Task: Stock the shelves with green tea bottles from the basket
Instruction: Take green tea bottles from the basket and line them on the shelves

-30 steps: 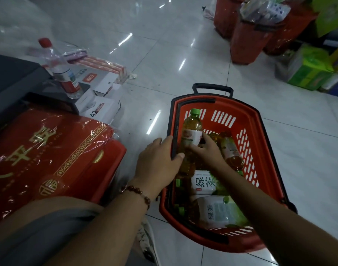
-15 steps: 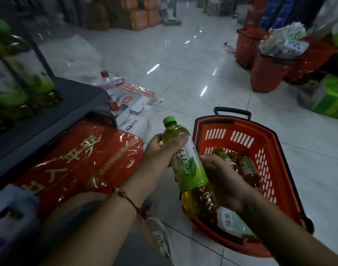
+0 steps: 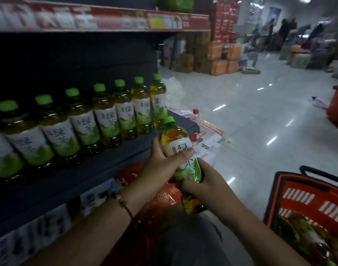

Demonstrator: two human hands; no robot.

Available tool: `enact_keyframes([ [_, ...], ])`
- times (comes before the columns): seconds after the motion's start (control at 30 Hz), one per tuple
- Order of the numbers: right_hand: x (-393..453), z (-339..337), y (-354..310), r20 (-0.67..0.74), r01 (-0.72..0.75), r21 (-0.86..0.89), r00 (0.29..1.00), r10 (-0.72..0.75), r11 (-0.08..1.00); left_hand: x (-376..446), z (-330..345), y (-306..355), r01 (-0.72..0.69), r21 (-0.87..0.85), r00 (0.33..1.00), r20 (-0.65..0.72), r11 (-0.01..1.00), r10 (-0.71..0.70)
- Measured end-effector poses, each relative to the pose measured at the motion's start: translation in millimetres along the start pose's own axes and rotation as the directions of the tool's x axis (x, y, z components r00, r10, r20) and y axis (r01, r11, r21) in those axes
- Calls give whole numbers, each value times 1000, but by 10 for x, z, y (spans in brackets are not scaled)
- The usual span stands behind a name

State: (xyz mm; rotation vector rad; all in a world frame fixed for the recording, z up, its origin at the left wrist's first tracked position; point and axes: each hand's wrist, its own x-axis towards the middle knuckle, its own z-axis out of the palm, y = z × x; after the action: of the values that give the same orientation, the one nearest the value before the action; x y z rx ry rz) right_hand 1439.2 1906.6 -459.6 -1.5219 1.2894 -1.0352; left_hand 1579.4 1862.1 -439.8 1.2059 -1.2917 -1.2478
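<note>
Both hands hold one green tea bottle [image 3: 180, 150] upright at centre frame, just off the shelf [image 3: 99, 166] edge. The left hand [image 3: 160, 166] has its fingers curled round the label; the right hand [image 3: 206, 181] grips lower down. A row of bottles [image 3: 105, 116] stands at nine o'clock. The basket [image 3: 306, 200], at four o'clock, seems to hold more, though blurred.

A dark shelf [image 3: 114, 160] runs along the left side and carries a row of green tea bottles [image 3: 105, 116], all upright with green caps and white-and-green labels facing out, standing close side by side up to the shelf's right end. Above it sits another shelf edge [image 3: 99, 21] with red and white price strips. The glossy tiled floor [image 3: 260, 120] holds a red basket [image 3: 306, 200] at the lower right and stacked cartons [image 3: 220, 60] far back.
</note>
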Motion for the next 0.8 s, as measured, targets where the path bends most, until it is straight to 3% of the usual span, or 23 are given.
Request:
enact_keyframes([
  [0.1, 212, 304, -188, 104, 89, -35, 991, -85, 995, -130, -549, 56, 2, 18, 1000, 12, 1000, -2],
  [0.2, 334, 718, -317, 235, 171, 9, 957, -168, 985, -281, -1029, 14, -29, -20, 992, -121, 999, 27],
  [0.3, 354, 1156, -256, 315, 170, 71, 931, -184, 983, -430, -1409, -97, -43, -17, 962, -269, 999, 37],
  [0.43, 242, 1491, -142, 394, 154, 99, 901, -180, 983, -632, -1753, -201, -92, 46, 936, -336, 995, 102],
  [0.8, 138, 2504, -425, 442, 293, 158, 833, -333, 943, -1407, -2645, -152, -156, 60, 863, -476, 986, 166],
])
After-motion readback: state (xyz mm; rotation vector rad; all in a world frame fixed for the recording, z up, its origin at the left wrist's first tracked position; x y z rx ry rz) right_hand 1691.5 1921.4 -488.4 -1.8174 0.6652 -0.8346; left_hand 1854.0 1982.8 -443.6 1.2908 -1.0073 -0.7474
